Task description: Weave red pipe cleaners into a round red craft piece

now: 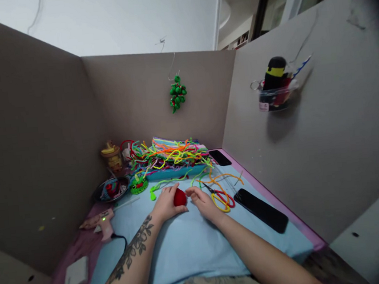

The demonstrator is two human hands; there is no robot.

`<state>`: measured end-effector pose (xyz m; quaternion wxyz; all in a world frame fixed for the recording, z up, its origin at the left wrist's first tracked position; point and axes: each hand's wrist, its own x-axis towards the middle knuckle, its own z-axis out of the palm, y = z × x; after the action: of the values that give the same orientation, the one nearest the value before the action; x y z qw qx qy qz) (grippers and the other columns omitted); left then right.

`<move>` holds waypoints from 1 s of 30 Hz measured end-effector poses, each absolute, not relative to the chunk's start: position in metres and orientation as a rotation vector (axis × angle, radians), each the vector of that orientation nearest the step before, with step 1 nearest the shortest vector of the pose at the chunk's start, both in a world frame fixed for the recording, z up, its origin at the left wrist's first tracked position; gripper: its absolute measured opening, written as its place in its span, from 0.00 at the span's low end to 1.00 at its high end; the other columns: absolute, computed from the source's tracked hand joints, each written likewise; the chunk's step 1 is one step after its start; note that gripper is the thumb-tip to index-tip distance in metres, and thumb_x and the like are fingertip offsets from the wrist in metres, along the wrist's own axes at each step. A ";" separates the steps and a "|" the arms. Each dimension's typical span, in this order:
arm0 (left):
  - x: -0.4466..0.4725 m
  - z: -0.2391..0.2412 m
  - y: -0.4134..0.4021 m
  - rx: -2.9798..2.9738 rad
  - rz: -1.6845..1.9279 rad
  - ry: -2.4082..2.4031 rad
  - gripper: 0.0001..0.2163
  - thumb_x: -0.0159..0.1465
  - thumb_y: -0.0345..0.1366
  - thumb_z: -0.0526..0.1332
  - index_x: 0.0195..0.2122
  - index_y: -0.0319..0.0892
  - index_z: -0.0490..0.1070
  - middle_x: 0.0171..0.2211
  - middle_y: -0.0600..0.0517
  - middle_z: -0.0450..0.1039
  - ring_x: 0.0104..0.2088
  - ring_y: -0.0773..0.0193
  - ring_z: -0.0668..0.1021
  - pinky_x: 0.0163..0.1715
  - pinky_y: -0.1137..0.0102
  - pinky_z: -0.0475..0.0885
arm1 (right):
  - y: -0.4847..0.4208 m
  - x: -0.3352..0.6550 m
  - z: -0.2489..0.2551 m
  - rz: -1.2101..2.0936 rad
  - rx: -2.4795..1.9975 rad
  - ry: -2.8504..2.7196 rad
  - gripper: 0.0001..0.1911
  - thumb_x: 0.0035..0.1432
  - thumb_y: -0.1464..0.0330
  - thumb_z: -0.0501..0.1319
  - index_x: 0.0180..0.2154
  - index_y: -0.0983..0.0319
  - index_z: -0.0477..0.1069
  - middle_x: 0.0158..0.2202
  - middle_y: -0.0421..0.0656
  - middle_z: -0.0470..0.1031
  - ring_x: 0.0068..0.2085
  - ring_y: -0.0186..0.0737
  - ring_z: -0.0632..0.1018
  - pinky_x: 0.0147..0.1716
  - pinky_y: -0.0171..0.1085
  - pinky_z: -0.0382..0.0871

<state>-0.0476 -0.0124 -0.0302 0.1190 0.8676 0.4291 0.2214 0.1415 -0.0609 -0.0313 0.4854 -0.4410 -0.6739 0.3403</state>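
Note:
A round red ball (179,197) rests low over the blue cloth, in the grasp of my left hand (167,203), whose fingers and thumb curve around it. My right hand (202,199) is just to the ball's right, thumb and fingertips drawn together close to its edge; anything between them is too small to make out. Beside my right hand lie scissors (222,199) with red and yellow handles. Beyond my hands are a bright green pipe cleaner piece (153,193) and a green figure with eyes (138,184).
A blue box (175,173) overflows with coloured pipe cleaners. At left are a dark bowl (125,189), a pink glue gun (105,221) and a white power bank (75,275). Two phones, one a large black phone (261,210), lie at right. Grey panels (159,104) enclose the table.

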 end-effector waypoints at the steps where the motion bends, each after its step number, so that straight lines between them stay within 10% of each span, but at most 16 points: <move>1: -0.048 -0.031 -0.013 2.534 0.653 1.254 0.47 0.44 0.57 0.67 0.62 0.42 0.54 0.56 0.40 0.62 0.55 0.46 0.65 0.53 0.57 0.62 | -0.061 0.141 -0.030 0.853 -1.079 -1.616 0.27 0.60 0.47 0.47 0.42 0.61 0.67 0.41 0.48 0.73 0.43 0.43 0.74 0.44 0.44 0.68; 10: -0.047 -0.032 -0.017 2.455 0.587 1.352 0.46 0.44 0.55 0.68 0.61 0.41 0.54 0.48 0.42 0.66 0.50 0.48 0.69 0.48 0.58 0.65 | -0.060 0.119 0.015 1.040 -0.943 -1.714 0.24 0.61 0.49 0.48 0.43 0.60 0.68 0.42 0.47 0.73 0.45 0.43 0.74 0.46 0.43 0.67; 16: -0.045 -0.030 -0.020 2.450 0.569 1.394 0.46 0.43 0.57 0.67 0.60 0.41 0.55 0.52 0.40 0.65 0.52 0.44 0.67 0.51 0.55 0.62 | 0.012 0.098 0.052 0.496 -0.977 -1.983 0.11 0.58 0.66 0.56 0.43 0.61 0.69 0.43 0.46 0.73 0.46 0.42 0.73 0.48 0.43 0.65; 25: -0.044 -0.019 -0.028 2.591 0.486 1.249 0.36 0.50 0.56 0.63 0.60 0.53 0.58 0.62 0.46 0.55 0.63 0.42 0.54 0.58 0.47 0.51 | 0.111 0.074 0.056 -0.256 -1.459 -2.421 0.34 0.51 0.78 0.56 0.60 0.62 0.56 0.66 0.53 0.48 0.65 0.55 0.48 0.59 0.56 0.46; 30: -0.042 -0.025 -0.027 2.565 0.434 1.237 0.30 0.54 0.51 0.63 0.58 0.52 0.61 0.63 0.46 0.55 0.61 0.42 0.57 0.57 0.49 0.55 | 0.145 0.078 0.073 -0.323 -1.671 -2.461 0.30 0.58 0.74 0.52 0.61 0.53 0.54 0.60 0.52 0.60 0.58 0.52 0.64 0.53 0.49 0.59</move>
<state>-0.0423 -0.0273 -0.0248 0.1299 0.8829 0.4257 0.1494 0.0777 0.1447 0.0726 0.0746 -0.5569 -0.8202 -0.1077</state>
